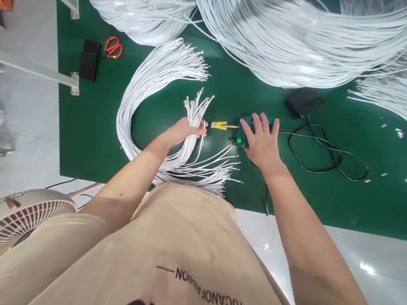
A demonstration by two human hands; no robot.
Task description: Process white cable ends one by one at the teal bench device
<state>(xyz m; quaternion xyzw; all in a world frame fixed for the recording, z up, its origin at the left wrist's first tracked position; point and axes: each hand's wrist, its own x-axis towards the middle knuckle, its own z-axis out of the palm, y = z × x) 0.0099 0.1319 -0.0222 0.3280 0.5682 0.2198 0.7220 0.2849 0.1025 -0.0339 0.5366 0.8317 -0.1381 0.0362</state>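
My left hand [187,131] is closed around a bunch of white wires [190,143], whose ends stick up above the fingers. One wire stands a little apart near my fingertips. My right hand [263,139] lies with fingers spread on a small teal device [246,123] with a green button [239,140]. A yellow-tipped piece on a metal shaft [219,125] points from the device toward my left hand. More of the white wire bundle [129,109] curves round on the left, and loose wire ends [219,172] fan out close to my body.
Large heaps of white wire [298,45] cover the back of the green table [331,198]. A black phone-like object [89,60] and red-handled scissors [113,47] lie at left. A black box [304,103] and cable [321,157] sit at right. A fan [19,234] stands lower left.
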